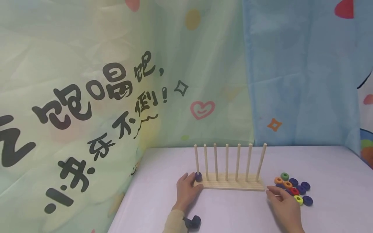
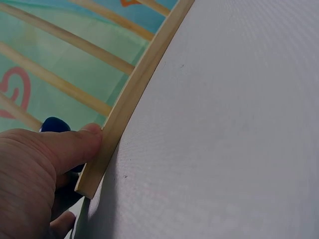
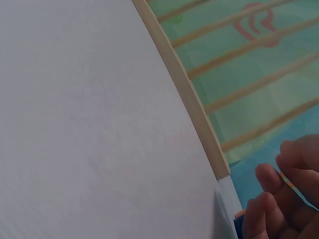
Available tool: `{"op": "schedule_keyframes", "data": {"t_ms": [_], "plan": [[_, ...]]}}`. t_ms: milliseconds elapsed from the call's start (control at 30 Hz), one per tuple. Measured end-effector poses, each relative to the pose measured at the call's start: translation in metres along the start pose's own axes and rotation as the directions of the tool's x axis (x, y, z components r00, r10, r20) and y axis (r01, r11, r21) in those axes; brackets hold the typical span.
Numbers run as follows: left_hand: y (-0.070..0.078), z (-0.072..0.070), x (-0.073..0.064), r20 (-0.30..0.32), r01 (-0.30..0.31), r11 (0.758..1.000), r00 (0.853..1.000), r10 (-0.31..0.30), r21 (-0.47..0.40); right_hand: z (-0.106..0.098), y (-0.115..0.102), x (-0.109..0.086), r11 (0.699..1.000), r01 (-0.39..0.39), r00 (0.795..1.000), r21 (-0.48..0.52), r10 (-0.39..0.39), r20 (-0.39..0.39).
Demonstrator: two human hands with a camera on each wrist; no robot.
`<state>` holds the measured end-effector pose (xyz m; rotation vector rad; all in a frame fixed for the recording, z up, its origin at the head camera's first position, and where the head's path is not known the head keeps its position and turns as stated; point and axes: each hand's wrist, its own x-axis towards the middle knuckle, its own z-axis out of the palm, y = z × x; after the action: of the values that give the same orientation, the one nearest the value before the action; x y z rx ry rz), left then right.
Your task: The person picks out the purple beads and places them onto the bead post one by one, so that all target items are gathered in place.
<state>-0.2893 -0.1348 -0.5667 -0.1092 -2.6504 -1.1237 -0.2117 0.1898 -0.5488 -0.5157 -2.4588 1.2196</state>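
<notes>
At the near edge of the pale table, a black wrist device is jutting out beside a beige sleeve. Farther in, the right hand is bending its fingers loosely, with thumb and forefinger close together and no ring showing between them; its fingertips are hovering just beside the right front corner of the wooden peg stand. Next to that hand, partly behind it, coloured rings are lying in a cluster: dark blue, yellow, red, orange and green. Whether the hand is touching them, I cannot tell.

The left hand is gripping the stand's left end, its thumb pressing the front edge and its fingers curling around the end. Just beside those fingers, a dark blue ring is sitting low on the leftmost of seven pegs. Behind everything, a green curtain and a blue curtain are hanging.
</notes>
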Motion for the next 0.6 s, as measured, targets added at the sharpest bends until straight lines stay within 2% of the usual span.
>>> {"op": "schedule_keyframes", "data": {"t_ms": [267,500,600], "plan": [[0.001,-0.001,-0.002,-0.011,-0.029,1.000,1.000,0.029,0.009,-0.010,0.004,0.003,1.000,-0.004,0.994,-0.024,0.002,-0.106],[0.000,-0.001,0.000,0.003,-0.029,1.000,1.000,0.029,0.010,-0.014,0.006,0.004,1.000,-0.026,0.993,-0.009,0.025,-0.120],[-0.001,-0.001,0.000,0.002,-0.031,0.999,1.000,0.031,0.017,-0.013,0.010,0.005,1.000,-0.003,0.989,0.020,0.006,-0.150]]}}
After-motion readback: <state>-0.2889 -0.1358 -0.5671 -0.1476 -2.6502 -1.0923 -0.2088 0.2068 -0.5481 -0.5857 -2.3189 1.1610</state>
